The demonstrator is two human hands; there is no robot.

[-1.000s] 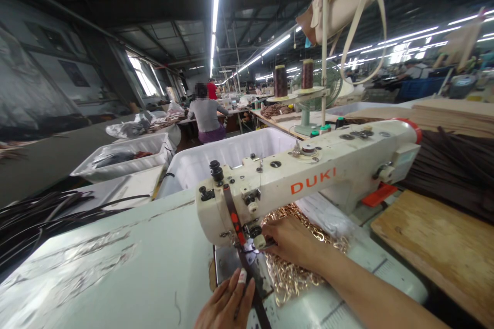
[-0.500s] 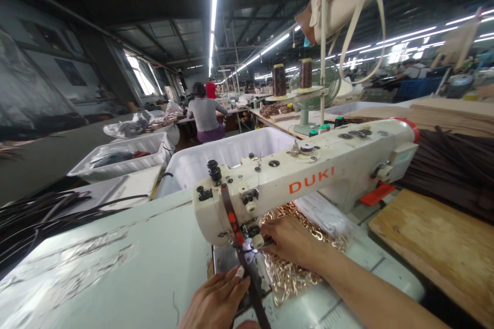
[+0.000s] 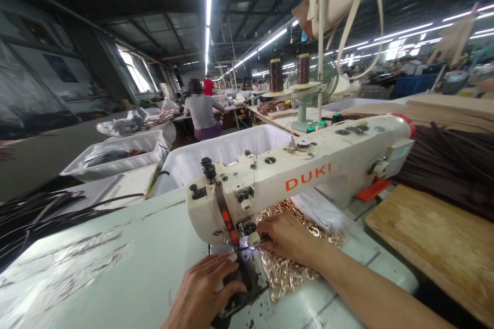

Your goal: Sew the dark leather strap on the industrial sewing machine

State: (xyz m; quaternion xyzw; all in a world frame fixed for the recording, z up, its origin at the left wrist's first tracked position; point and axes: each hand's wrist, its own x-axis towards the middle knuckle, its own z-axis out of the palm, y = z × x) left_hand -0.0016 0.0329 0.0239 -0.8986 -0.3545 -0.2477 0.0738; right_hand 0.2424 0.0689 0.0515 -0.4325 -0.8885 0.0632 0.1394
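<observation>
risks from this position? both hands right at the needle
1. The right hand sits just beside the needle area of the sewing machine; a slip could put fingertips under the needle.
2. The left hand presses the dark strap close in front of the foot, so uneven feed could skew the seam.
3. The gold chain is piled against the work and under the right wrist; it might snag or drag in.

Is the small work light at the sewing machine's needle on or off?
On. A bright white glow shows under the head of the sewing machine, just by the right hand and above the dark strap under the left hand.
</observation>
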